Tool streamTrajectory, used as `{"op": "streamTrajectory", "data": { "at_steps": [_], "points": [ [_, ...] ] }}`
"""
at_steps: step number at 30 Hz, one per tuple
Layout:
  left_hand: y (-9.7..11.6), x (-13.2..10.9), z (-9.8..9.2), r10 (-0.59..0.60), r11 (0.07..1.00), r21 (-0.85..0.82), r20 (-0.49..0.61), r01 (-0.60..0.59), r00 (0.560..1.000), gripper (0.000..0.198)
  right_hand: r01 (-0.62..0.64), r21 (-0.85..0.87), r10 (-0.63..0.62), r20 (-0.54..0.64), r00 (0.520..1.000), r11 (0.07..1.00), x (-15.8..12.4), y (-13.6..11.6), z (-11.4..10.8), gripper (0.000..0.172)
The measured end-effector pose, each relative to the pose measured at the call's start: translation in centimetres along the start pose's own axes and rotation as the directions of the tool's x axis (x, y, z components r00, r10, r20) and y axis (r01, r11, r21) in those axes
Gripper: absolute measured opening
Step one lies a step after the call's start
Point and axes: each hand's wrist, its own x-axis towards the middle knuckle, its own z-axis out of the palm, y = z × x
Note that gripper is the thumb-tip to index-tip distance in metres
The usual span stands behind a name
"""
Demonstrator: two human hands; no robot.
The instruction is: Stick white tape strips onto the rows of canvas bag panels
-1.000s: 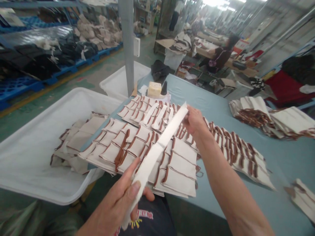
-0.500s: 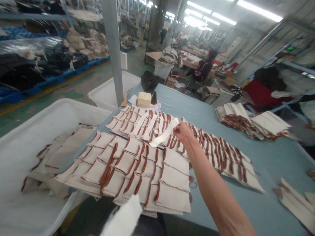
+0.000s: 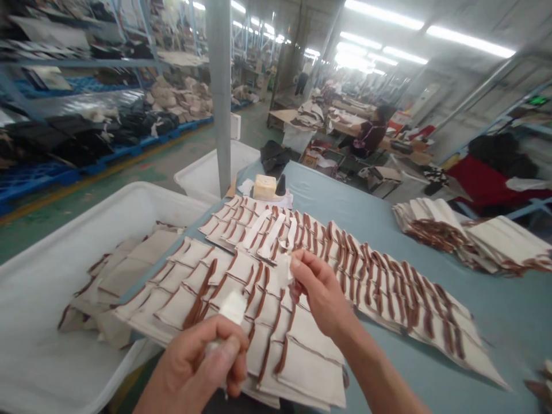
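A light blue table [image 3: 388, 224] is seen filling the right half of the view, with a grey column [image 3: 222, 86] rising at its far left corner. A large white tub [image 3: 38, 345] is set against the table's left edge, and loose cream fabric pieces [image 3: 116, 276] are heaped in its right part. A second white tub [image 3: 202, 172] is placed behind it, beside the column.

Cream pouches with brown trim [image 3: 310, 368] are laid out on the table in overlapping, fanned rows. The near row overhangs the table's front edge, and a longer row [image 3: 388, 287] is spread behind it, running off to the right. Two stacks of the same goods [image 3: 474, 236] are piled well apart from these, at the far right edge.

The left hand [image 3: 198, 368] is held low over the near row. Its fingers are curled shut around a white fabric piece [image 3: 233, 305], which sticks up past the thumb. The right hand [image 3: 321, 290] is raised above the middle of the rows, and a small white end [image 3: 283, 269] is pinched between its thumb and fingertips. Both white bits are blurred, so it cannot be told whether they are joined as one strip.

A pale yellow block [image 3: 264, 187] and a small black cone [image 3: 281, 185] are stood just beside each other at the table's far corner.
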Motion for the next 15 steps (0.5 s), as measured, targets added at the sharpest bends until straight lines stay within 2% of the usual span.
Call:
{"op": "streamTrajectory", "data": {
  "at_steps": [2,5,8,13,15],
  "points": [
    [0.9,-0.2,0.7,0.069,0.997,0.029,-0.011,-0.068,0.998,0.040,0.003,-0.053,-0.001,0.045,0.999,0.999,-1.3,0.2,1.3,0.045],
    [1.0,-0.4,0.9,0.147,0.985,0.104,-0.060,-0.140,0.987,0.037,0.016,-0.101,-0.005,0.111,0.994,0.995,-2.9,0.2,3.0,0.042],
    [0.0,-0.6,0.3,0.130,0.980,0.161,-0.054,-0.120,0.990,0.037,0.035,-0.145,-0.015,0.140,0.990,0.989,-4.2,0.4,4.2,0.033],
    [-1.1,-0.8,-0.7,0.122,0.989,0.088,-0.040,-0.118,0.992,0.040,0.223,-0.319,-0.184,0.149,0.972,0.921,-5.8,1.4,5.6,0.019],
    [-1.2,-1.0,-1.0,0.141,0.988,0.071,-0.030,-0.138,0.990,0.038,0.214,-0.296,-0.175,0.154,0.972,0.931,-6.4,1.6,6.2,0.020]
  ]
}}
